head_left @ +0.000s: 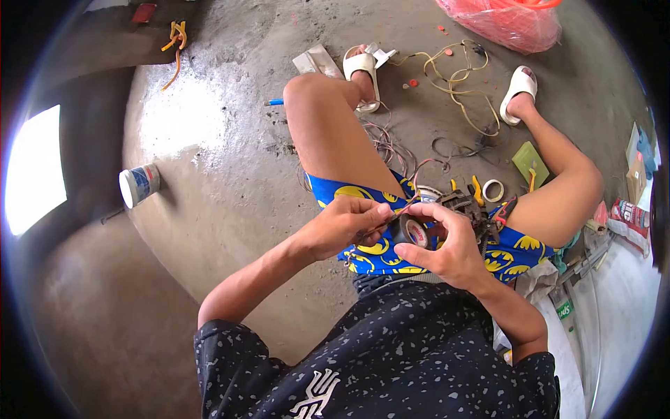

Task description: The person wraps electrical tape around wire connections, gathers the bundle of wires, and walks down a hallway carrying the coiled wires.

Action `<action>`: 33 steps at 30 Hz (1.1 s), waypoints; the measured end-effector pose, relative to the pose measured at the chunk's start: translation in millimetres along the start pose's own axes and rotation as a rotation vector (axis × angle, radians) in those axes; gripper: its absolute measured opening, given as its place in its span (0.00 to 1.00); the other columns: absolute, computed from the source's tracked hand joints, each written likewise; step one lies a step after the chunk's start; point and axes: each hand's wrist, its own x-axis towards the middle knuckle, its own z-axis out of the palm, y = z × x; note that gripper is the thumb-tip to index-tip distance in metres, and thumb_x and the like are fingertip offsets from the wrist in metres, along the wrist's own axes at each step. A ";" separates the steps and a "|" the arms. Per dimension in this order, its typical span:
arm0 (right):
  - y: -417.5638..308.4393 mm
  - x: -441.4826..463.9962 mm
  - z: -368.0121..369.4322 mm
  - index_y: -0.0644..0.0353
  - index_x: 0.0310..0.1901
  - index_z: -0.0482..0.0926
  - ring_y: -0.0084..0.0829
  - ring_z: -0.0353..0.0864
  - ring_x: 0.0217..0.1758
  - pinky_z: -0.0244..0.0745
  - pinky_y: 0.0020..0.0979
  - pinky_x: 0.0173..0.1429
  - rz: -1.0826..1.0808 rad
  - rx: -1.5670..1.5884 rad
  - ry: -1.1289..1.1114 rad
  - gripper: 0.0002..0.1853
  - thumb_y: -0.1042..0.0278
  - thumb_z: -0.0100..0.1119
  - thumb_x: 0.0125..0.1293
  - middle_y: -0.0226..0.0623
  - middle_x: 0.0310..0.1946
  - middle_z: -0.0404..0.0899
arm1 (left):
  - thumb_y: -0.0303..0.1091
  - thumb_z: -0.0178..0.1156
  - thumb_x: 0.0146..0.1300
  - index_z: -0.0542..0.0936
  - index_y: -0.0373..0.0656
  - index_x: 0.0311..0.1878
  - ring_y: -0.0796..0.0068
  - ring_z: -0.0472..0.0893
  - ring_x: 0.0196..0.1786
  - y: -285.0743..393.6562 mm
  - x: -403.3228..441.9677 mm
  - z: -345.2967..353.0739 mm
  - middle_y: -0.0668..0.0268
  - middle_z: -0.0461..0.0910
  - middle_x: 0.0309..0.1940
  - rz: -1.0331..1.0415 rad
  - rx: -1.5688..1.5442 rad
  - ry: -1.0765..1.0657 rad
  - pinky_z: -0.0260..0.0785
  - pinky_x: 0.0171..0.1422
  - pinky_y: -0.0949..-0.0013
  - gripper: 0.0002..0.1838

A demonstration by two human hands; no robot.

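My left hand (349,225) pinches a thin reddish-brown wire (414,197) between thumb and fingertips, above my lap. Close beside it on the right, my right hand (447,244) holds a roll of black tape (413,232) with a pale, printed core, its fingers curled round the roll. The fingertips of both hands nearly meet at the wire. The wire runs up to a loose tangle (391,145) on the floor between my legs. Just behind my right hand sits a dark metal device (464,208). Where tape and wire meet is too small to make out.
Near the device lie a white tape ring (493,190), yellow-handled pliers (477,190) and a green box (530,166). A yellow cable (457,94) loops over the floor below a pink plastic bag (506,24). A white bucket (139,186) lies at the left, orange straps (176,38) above it.
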 end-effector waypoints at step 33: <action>5.2 15.3 0.9 0.71 0.54 0.77 0.21 0.81 0.44 0.76 0.25 0.50 0.133 0.385 -0.164 0.24 0.56 0.63 0.67 0.37 0.45 0.81 | 0.21 0.58 0.65 0.81 0.37 0.53 0.67 0.82 0.38 1.3 -9.1 18.5 0.59 0.81 0.37 0.689 0.953 0.406 0.73 0.36 0.69 0.14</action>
